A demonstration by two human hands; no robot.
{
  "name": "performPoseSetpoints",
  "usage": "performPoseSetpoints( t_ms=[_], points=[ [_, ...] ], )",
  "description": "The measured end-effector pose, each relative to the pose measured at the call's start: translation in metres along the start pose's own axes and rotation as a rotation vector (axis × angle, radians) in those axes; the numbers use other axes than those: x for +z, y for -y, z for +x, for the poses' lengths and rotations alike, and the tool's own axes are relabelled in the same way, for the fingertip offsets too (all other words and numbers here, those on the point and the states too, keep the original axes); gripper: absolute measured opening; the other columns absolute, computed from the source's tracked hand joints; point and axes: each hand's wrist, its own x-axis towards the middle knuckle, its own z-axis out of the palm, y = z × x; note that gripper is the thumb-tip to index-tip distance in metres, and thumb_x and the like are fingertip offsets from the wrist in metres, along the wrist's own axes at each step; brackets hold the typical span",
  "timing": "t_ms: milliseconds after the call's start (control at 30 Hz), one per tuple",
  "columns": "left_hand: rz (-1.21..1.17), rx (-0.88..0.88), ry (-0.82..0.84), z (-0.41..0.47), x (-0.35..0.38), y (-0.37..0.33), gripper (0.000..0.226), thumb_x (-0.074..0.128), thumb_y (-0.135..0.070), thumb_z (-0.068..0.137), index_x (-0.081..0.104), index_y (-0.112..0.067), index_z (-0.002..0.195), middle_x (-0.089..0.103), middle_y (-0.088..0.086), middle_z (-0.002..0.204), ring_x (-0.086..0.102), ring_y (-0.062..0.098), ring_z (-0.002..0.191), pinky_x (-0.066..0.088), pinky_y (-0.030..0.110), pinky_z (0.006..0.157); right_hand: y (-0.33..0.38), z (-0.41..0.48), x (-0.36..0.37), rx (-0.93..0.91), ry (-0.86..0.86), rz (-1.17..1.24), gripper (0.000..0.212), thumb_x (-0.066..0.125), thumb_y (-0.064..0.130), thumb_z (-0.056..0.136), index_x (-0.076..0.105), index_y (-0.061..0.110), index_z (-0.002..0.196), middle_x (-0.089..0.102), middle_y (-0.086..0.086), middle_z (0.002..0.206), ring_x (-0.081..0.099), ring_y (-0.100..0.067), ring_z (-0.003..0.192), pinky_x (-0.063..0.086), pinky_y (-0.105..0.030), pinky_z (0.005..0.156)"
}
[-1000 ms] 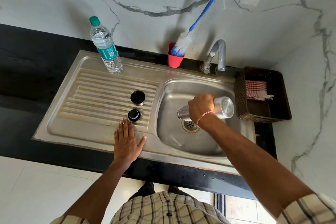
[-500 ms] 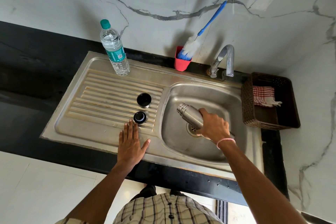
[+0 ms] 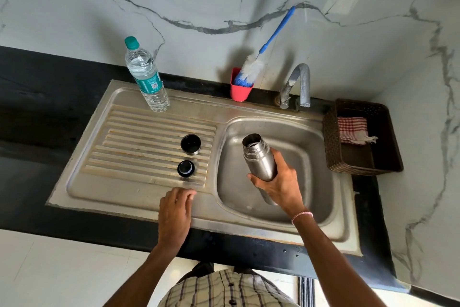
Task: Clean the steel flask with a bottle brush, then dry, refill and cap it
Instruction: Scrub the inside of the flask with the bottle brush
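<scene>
My right hand [image 3: 281, 182] grips the open steel flask [image 3: 258, 154] over the sink basin [image 3: 311, 147], its mouth up and tilted toward the far left. My left hand [image 3: 174, 209] rests on the drainboard's front rim with its fingers bent. The flask's black cup lid [image 3: 191, 144] and black stopper [image 3: 185, 168] stand on the ribbed drainboard [image 3: 139, 147]. A blue-handled bottle brush [image 3: 256, 65] leans in a red cup [image 3: 240, 90] behind the sink. A water bottle [image 3: 145, 75] with a green cap stands at the drainboard's far edge.
The tap [image 3: 298, 85] arches over the basin's back edge. A dark woven basket [image 3: 361, 140] to the right holds a red checked cloth [image 3: 353, 130]. A marble wall rises behind, and the black counter runs to the left.
My right hand has turned the flask from lying sideways over the drain to nearly upright with the mouth up. My left hand's fingers have curled from flat.
</scene>
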Motion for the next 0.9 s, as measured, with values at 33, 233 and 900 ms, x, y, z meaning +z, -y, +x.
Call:
performPoseSetpoints(
  t_ms=[33,233,900],
  points=[
    [-0.051,-0.003,0.013,0.004,-0.001,-0.008,0.016,0.058,-0.020,0.103,0.070,-0.021,0.114,0.067,-0.007,0.097,0.066,0.014,0.085,0.055,0.034,0.076,0.002,0.000,0.001,-0.013,-0.015,0.028,0.072,0.089,0.048,0.066,0.053,0.028,0.125,0.067,0.008,0.103,0.062,-0.013,0.082,0.053,-0.028,0.075],
    [-0.301,0.029,0.214,0.059,-0.003,-0.072,0.052,0.058,-0.063,0.097,0.059,-0.029,0.137,0.070,-0.015,0.117,0.066,0.001,0.103,0.053,0.019,0.085,0.008,0.005,0.008,0.013,0.015,0.154,0.073,0.091,0.055,0.059,0.059,0.026,0.118,0.072,0.008,0.106,0.069,-0.009,0.088,0.060,-0.034,0.079],
    [-0.666,-0.195,0.071,0.191,-0.031,-0.107,0.074,0.096,-0.038,0.068,0.051,-0.025,0.124,0.069,-0.012,0.100,0.066,-0.004,0.091,0.046,0.004,0.071,0.160,0.193,-0.124,-0.777,-0.083,-0.865,0.023,0.066,0.022,0.094,0.068,0.014,0.116,0.067,-0.009,0.111,0.061,-0.033,0.108,0.058,-0.049,0.074]
  ],
)
